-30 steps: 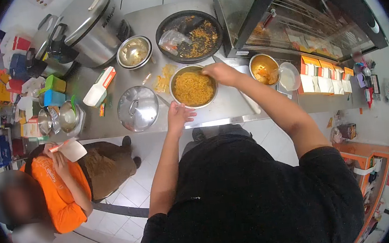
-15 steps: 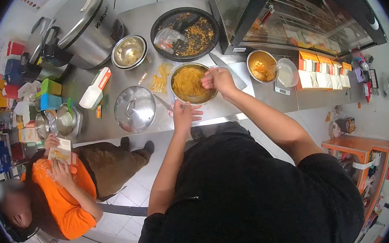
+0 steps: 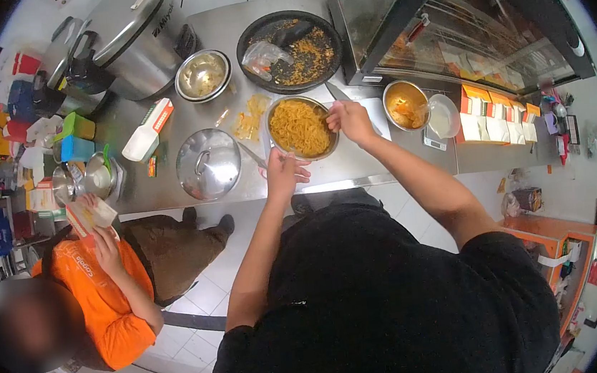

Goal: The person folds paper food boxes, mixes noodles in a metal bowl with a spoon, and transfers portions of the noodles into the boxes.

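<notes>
A metal bowl (image 3: 335,142) of yellow noodles (image 3: 298,127) stands near the counter's front edge. My left hand (image 3: 284,173) grips its near rim, thumb on top and some fingers stretched along the outside. At the right rim is my right hand (image 3: 351,121), its fingers pinched together; what they hold, if anything, is hidden. Left of the bowl lie yellow bits on clear plastic (image 3: 252,117) and a thin grey blade-like utensil (image 3: 251,154). A knife (image 3: 337,91) rests behind my right hand, by a white board (image 3: 378,118).
A steel lid (image 3: 208,163) lies to the left, nested bowls (image 3: 203,76) behind it. Farther back stands a black pan (image 3: 323,65) with crumbs and a plastic bag. On the right are a sauce bowl (image 3: 405,104) and a glass cabinet (image 3: 463,34). A co-worker (image 3: 108,298) holds a carton at left.
My right hand has moved right, from over the noodles to the bowl's right rim. The noodles look more spread and fuller in the bowl. The co-worker's head and carton have shifted.
</notes>
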`<state>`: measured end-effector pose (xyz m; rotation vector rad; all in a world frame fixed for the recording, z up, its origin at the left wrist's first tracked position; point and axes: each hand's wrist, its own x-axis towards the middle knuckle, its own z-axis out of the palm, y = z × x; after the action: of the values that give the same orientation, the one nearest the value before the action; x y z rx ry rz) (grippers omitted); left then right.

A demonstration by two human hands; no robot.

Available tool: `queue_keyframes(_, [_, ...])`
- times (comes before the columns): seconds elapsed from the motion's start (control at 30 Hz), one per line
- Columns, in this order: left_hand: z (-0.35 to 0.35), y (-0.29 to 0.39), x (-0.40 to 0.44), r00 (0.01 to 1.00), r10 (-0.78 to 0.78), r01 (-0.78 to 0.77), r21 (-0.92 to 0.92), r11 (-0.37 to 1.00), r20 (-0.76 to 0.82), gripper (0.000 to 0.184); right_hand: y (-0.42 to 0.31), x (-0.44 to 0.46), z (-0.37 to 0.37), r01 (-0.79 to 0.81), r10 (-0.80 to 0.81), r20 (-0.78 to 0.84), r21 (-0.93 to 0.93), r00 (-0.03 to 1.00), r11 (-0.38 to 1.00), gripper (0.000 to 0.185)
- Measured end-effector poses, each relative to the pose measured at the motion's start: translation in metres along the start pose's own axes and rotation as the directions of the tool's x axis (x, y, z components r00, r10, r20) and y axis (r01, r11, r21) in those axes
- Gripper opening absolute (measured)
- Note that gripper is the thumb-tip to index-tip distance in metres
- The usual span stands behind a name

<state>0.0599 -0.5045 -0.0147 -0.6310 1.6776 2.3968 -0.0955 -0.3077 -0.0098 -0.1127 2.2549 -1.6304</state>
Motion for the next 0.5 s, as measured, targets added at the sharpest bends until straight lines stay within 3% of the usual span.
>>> queue_keyframes(0.03, [0.001,0.002,0.002,0.999,0.02,-0.022,0.056,0.998,0.033,0.013,0.004,0.002,0.0,-0.16,0.168,-0.009,0.269,0.986,0.95,0.032])
queue_keyframes(0.17, [0.008,0.01,0.002,0.995,0.032,-0.049,0.186,0.981,0.094,0.011,0.014,-0.001,0.014,-0.296,0.292,0.112,0.616,0.95,0.73,0.038])
queue_keyframes(0.23, [0.009,0.016,0.0,0.993,0.055,-0.076,0.208,0.975,0.102,0.011,0.013,-0.005,0.02,-0.324,0.289,0.173,0.701,0.941,0.635,0.037])
queue_keyframes(0.5, [-0.016,0.006,-0.001,0.998,0.006,-0.015,0.13,0.991,0.063,0.012,-0.016,-0.016,0.014,-0.304,0.274,0.154,0.67,0.949,0.677,0.038])
